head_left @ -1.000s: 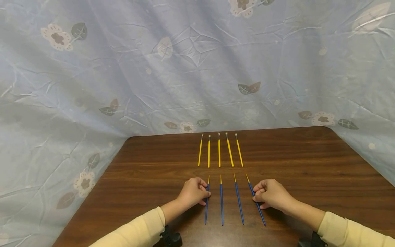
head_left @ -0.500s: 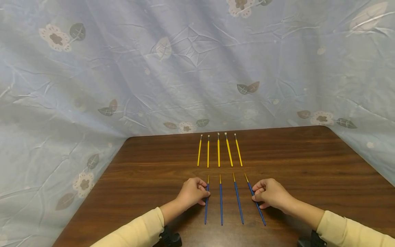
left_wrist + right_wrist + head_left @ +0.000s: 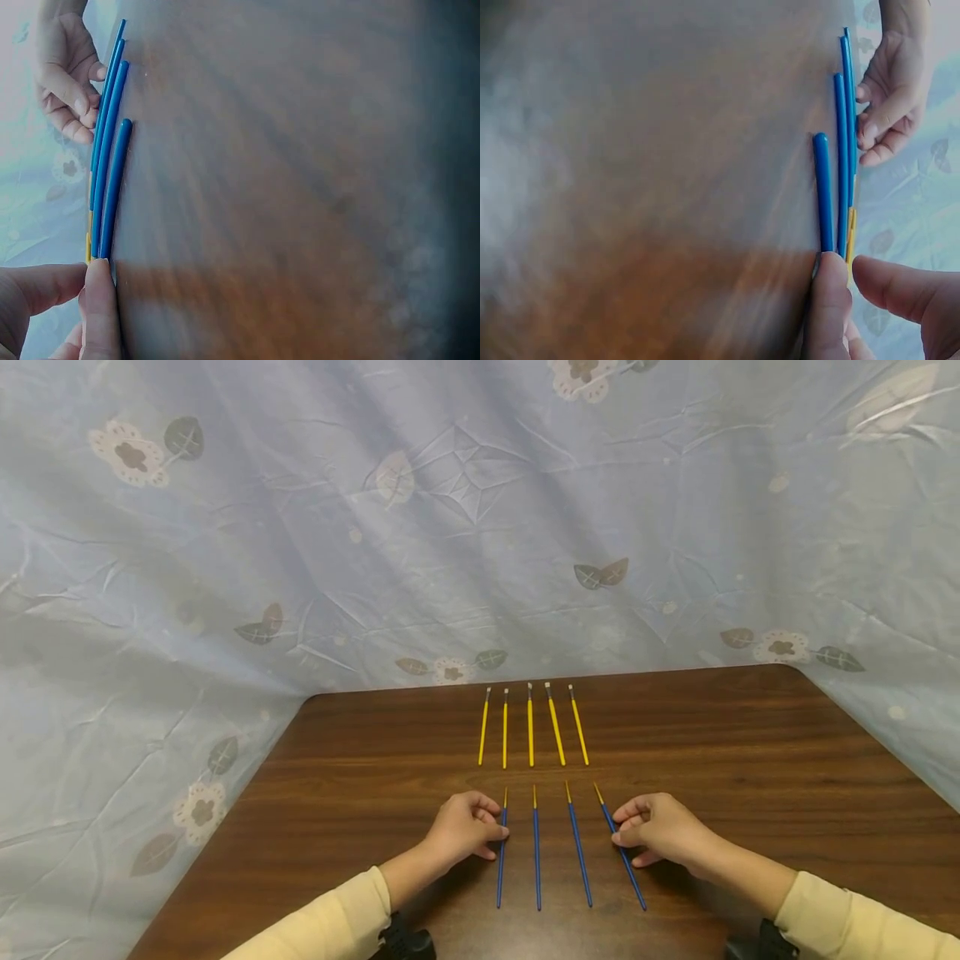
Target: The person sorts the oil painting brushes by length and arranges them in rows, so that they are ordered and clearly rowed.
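Note:
Four slim blue-handled paintbrushes with yellow tips lie side by side on the brown table [image 3: 360,860]. At the leftmost blue paintbrush [image 3: 500,877], my left hand [image 3: 461,828] has its fingertips by the upper handle, the thumb tip overlapping it. On the other side, my right hand [image 3: 663,831] is likewise at the rightmost blue paintbrush [image 3: 633,881], fingers loosely bent. Both wrist views show an index fingertip [image 3: 99,274] right at the near brush handle [image 3: 823,191], with the right thumb [image 3: 892,289] standing apart from it. Between the hands lie two more blue paintbrushes [image 3: 537,868].
Behind the blue row, several yellow-handled paintbrushes [image 3: 531,735] with pale flat bristles lie near the table's back edge. A pale blue curtain [image 3: 480,527] with flowers and leaves hangs behind and along the sides of the table.

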Available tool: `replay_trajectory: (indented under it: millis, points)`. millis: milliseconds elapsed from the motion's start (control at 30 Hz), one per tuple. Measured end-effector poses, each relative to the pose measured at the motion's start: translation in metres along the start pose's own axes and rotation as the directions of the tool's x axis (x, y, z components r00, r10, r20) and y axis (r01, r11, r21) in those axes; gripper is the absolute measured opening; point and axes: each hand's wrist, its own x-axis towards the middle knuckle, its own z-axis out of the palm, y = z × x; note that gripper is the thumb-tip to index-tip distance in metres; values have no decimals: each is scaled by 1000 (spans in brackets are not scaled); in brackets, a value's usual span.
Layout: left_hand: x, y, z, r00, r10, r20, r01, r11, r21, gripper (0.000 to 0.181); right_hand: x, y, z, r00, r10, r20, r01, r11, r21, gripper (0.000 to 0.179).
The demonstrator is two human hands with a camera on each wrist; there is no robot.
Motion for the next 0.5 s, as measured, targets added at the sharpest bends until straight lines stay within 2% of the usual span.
replay_trajectory:
  millis: [233, 500]
  points:
    - [0, 4, -1, 1000, -14, 26, 14, 1000, -24, 30, -1, -1, -8, 998, -8, 58, 6, 999, 45, 39]
    - [0, 9, -7, 998, 3, 60, -1, 999, -33, 34, 4, -7, -18, 997, -43, 62, 39, 997, 59, 43]
